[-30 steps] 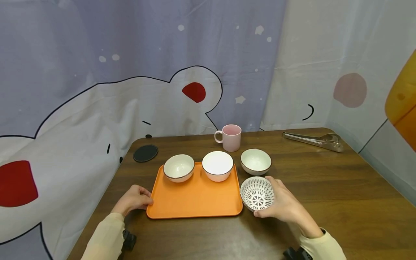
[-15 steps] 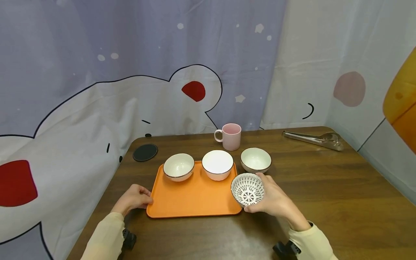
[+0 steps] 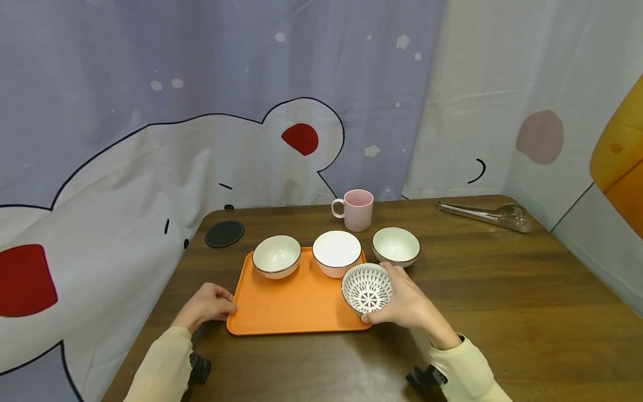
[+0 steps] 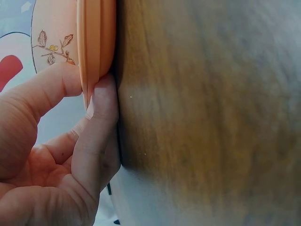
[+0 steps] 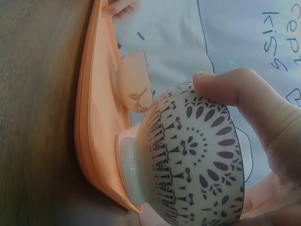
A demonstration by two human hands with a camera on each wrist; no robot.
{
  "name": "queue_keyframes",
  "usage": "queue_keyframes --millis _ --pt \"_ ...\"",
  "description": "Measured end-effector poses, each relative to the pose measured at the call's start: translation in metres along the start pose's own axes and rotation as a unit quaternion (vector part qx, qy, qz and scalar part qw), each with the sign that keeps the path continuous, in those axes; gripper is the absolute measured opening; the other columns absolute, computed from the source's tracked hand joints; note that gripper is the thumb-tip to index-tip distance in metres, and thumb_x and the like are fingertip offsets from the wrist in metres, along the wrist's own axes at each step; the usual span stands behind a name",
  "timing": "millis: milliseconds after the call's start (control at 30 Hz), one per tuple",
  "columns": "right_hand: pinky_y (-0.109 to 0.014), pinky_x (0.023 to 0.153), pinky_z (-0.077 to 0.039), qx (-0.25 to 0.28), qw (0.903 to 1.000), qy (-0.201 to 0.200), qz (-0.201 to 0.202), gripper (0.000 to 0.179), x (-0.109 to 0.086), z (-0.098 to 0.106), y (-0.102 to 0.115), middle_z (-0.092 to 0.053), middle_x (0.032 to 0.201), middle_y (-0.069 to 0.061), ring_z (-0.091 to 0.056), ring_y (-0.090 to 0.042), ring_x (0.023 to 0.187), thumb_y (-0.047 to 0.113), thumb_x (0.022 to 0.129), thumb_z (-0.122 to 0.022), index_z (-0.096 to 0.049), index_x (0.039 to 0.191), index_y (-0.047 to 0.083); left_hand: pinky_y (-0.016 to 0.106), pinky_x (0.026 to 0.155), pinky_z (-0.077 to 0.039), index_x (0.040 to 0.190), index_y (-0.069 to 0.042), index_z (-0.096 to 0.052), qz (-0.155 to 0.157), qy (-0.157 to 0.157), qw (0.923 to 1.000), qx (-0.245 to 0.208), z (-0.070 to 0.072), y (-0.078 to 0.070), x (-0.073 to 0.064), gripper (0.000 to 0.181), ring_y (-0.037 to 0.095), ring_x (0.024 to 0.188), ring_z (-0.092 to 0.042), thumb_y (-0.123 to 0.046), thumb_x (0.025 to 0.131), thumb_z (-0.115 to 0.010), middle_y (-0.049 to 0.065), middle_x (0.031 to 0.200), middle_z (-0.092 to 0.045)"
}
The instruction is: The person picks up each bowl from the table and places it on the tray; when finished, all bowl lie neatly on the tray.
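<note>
My left hand pinches the left edge of an orange tray; the left wrist view shows the tray rim between thumb and fingers. My right hand holds a bowl with a black-and-white pattern by its right side, over the tray's right end. In the right wrist view the foot of the patterned bowl is close to the tray; whether they touch I cannot tell. Two white bowls with dark rims, a left one and a right one, stand along the tray's back edge.
Behind my right hand another pale bowl stands on the wooden table, off the tray. A pink mug is at the back, metal tongs at the back right, and a black round coaster at the back left.
The patterned bowl, in my right hand, has moved left from beside the tray to over its right end. My left hand and the tray have stayed put.
</note>
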State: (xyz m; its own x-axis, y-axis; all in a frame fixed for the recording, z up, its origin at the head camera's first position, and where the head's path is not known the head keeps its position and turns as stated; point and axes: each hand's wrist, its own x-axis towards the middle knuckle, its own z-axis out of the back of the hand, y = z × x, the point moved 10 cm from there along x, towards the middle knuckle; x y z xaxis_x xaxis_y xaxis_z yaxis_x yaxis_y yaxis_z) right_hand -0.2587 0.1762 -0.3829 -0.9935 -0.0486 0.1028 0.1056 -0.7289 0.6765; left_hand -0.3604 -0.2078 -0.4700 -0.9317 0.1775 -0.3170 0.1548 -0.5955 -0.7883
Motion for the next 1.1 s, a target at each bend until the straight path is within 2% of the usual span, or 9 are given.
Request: queue_keyframes --millis 333,467,600,900,1100 --pt "-0.04 0.087 -0.048 0.006 0.9999 0.011 0.003 0.101 0.005 -0.012 0.01 -0.051 0.117 -0.012 -0.055 -0.026 0.101 0.029 0.048 -0.094 -0.045 0.133 0.004 0.036 0.07 -0.061 0.101 0.013 -0.061 0.003 -0.002 1.0 0.003 0.001 -0.002 -0.003 0.028 0.02 0.073 -0.068 0.0 0.078 -0.072 0.017 0.088 -0.064" --pt "-0.038 0.085 -0.048 0.008 0.9999 0.013 0.001 0.099 0.005 -0.017 0.013 -0.051 0.115 -0.011 -0.055 -0.024 0.1 0.028 0.047 -0.094 -0.047 0.13 0.006 0.036 0.07 -0.061 0.099 0.013 -0.061 -0.004 0.004 0.9999 0.009 0.0 -0.004 -0.002 0.027 0.02 0.073 -0.068 0.0 0.078 -0.071 0.016 0.088 -0.065" --pt "-0.038 0.086 -0.048 0.008 0.9998 0.016 0.002 0.101 0.005 -0.022 0.017 -0.051 0.115 -0.011 -0.055 -0.024 0.1 0.028 0.047 -0.095 -0.046 0.132 0.004 0.035 0.071 -0.061 0.1 0.013 -0.061 -0.008 0.012 0.9998 0.012 -0.001 -0.004 -0.002 0.027 0.019 0.074 -0.067 -0.001 0.078 -0.07 0.015 0.088 -0.065" --pt "-0.039 0.088 -0.048 0.01 0.9995 0.03 -0.005 0.109 0.007 -0.039 0.023 -0.05 0.118 -0.011 -0.055 -0.023 0.1 0.029 0.046 -0.095 -0.043 0.137 0.002 0.036 0.07 -0.061 0.097 0.012 -0.061 -0.001 -0.007 0.9999 0.008 0.001 -0.001 -0.007 0.026 0.02 0.072 -0.067 0.0 0.077 -0.071 0.015 0.088 -0.064" --pt "-0.039 0.088 -0.049 0.012 0.9995 0.03 0.005 0.109 0.012 -0.045 0.031 -0.051 0.117 -0.01 -0.055 -0.023 0.1 0.031 0.046 -0.096 -0.043 0.138 0.005 0.036 0.069 -0.061 0.099 0.013 -0.061 -0.009 -0.008 0.9999 0.005 0.002 -0.004 -0.005 0.027 0.02 0.072 -0.067 0.0 0.077 -0.071 0.016 0.088 -0.065"
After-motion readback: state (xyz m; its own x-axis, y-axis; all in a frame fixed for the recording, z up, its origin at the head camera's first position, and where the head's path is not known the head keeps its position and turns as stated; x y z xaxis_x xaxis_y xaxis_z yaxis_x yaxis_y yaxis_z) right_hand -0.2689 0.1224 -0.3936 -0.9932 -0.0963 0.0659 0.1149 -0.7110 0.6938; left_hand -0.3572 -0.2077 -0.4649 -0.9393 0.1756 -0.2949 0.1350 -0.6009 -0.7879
